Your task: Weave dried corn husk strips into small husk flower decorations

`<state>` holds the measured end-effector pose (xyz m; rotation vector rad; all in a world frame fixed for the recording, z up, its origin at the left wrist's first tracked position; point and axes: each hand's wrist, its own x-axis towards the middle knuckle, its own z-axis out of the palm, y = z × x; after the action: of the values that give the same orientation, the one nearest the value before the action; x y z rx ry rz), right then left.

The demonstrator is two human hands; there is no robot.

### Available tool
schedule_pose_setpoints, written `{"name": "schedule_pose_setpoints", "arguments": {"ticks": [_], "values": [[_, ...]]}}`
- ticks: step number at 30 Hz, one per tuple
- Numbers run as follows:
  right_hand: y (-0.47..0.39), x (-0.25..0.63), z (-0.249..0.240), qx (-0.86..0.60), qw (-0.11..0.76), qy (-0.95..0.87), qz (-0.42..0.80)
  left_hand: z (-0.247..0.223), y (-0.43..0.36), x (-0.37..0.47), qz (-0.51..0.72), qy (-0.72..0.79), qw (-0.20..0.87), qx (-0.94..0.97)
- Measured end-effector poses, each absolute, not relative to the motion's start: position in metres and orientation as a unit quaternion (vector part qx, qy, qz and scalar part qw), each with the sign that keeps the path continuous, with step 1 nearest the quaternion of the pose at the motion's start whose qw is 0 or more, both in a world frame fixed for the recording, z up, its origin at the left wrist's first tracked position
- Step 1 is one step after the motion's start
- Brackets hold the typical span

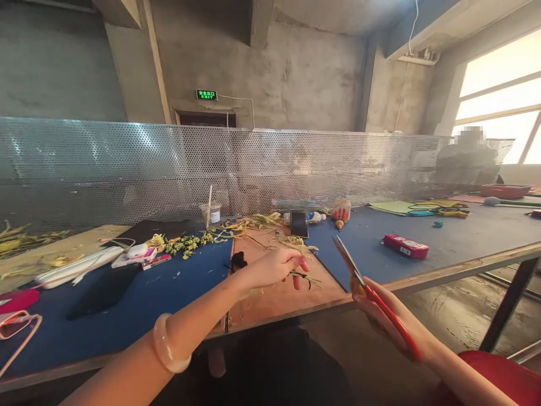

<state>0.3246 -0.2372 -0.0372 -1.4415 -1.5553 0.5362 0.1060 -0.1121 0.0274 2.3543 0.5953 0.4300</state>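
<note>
Pinched in the curled fingers of the left hand (281, 269) is a small bunch of thin green stems (311, 278), its ends poking out past the fingertips, with something small and dark hanging beside them. Fingers of the right hand (380, 316) are closed around red-handled scissors (372, 296), the metal blades pointing up and toward the far side of the table; whether the blades are slightly parted is hard to tell. The scissors are apart from the stems, and both hands are above the near edge of the table.

Beneath the left hand lies an orange-brown board (270, 304), set between blue stretches of tabletop (177, 290). Pale dried leaves (253, 223) are strewn across its far part, near a dark upright phone-like object (299, 224), a bottle (315, 217) and a jar with red markings (341, 210). Farther left are a clear cup (210, 214) with a straw, yellow-green plant clusters (190, 243) and a long white tray-like object (80, 267). A red box (406, 247) lies on the right stretch of blue.

Behind the table runs a perforated metal screen (270, 169). Beyond it are bare concrete walls, a lit green exit sign (207, 95), a bright window (501, 84) and a seated or standing person (467, 160), blurred.
</note>
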Motion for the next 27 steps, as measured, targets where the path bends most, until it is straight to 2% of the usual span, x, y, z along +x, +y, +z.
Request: {"name": "schedule_pose_setpoints", "arguments": {"ticks": [5, 12, 19, 27], "values": [[-0.205, 0.294, -0.021, -0.516, 0.525, -0.63, 0.248, 0.029, -0.116, 0.093, 0.158, 0.238, 0.295, 0.912], [-0.176, 0.259, -0.015, -0.427, 0.569, -0.621, 0.328, 0.029, -0.118, 0.077, 0.165, 0.219, 0.328, 0.904], [-0.169, 0.256, -0.013, -0.416, 0.581, -0.633, 0.299, 0.023, -0.12, 0.069, 0.196, 0.214, 0.361, 0.886], [-0.166, 0.251, -0.008, -0.423, 0.588, -0.608, 0.325, 0.017, -0.115, 0.068, 0.246, 0.245, 0.376, 0.859]]}}
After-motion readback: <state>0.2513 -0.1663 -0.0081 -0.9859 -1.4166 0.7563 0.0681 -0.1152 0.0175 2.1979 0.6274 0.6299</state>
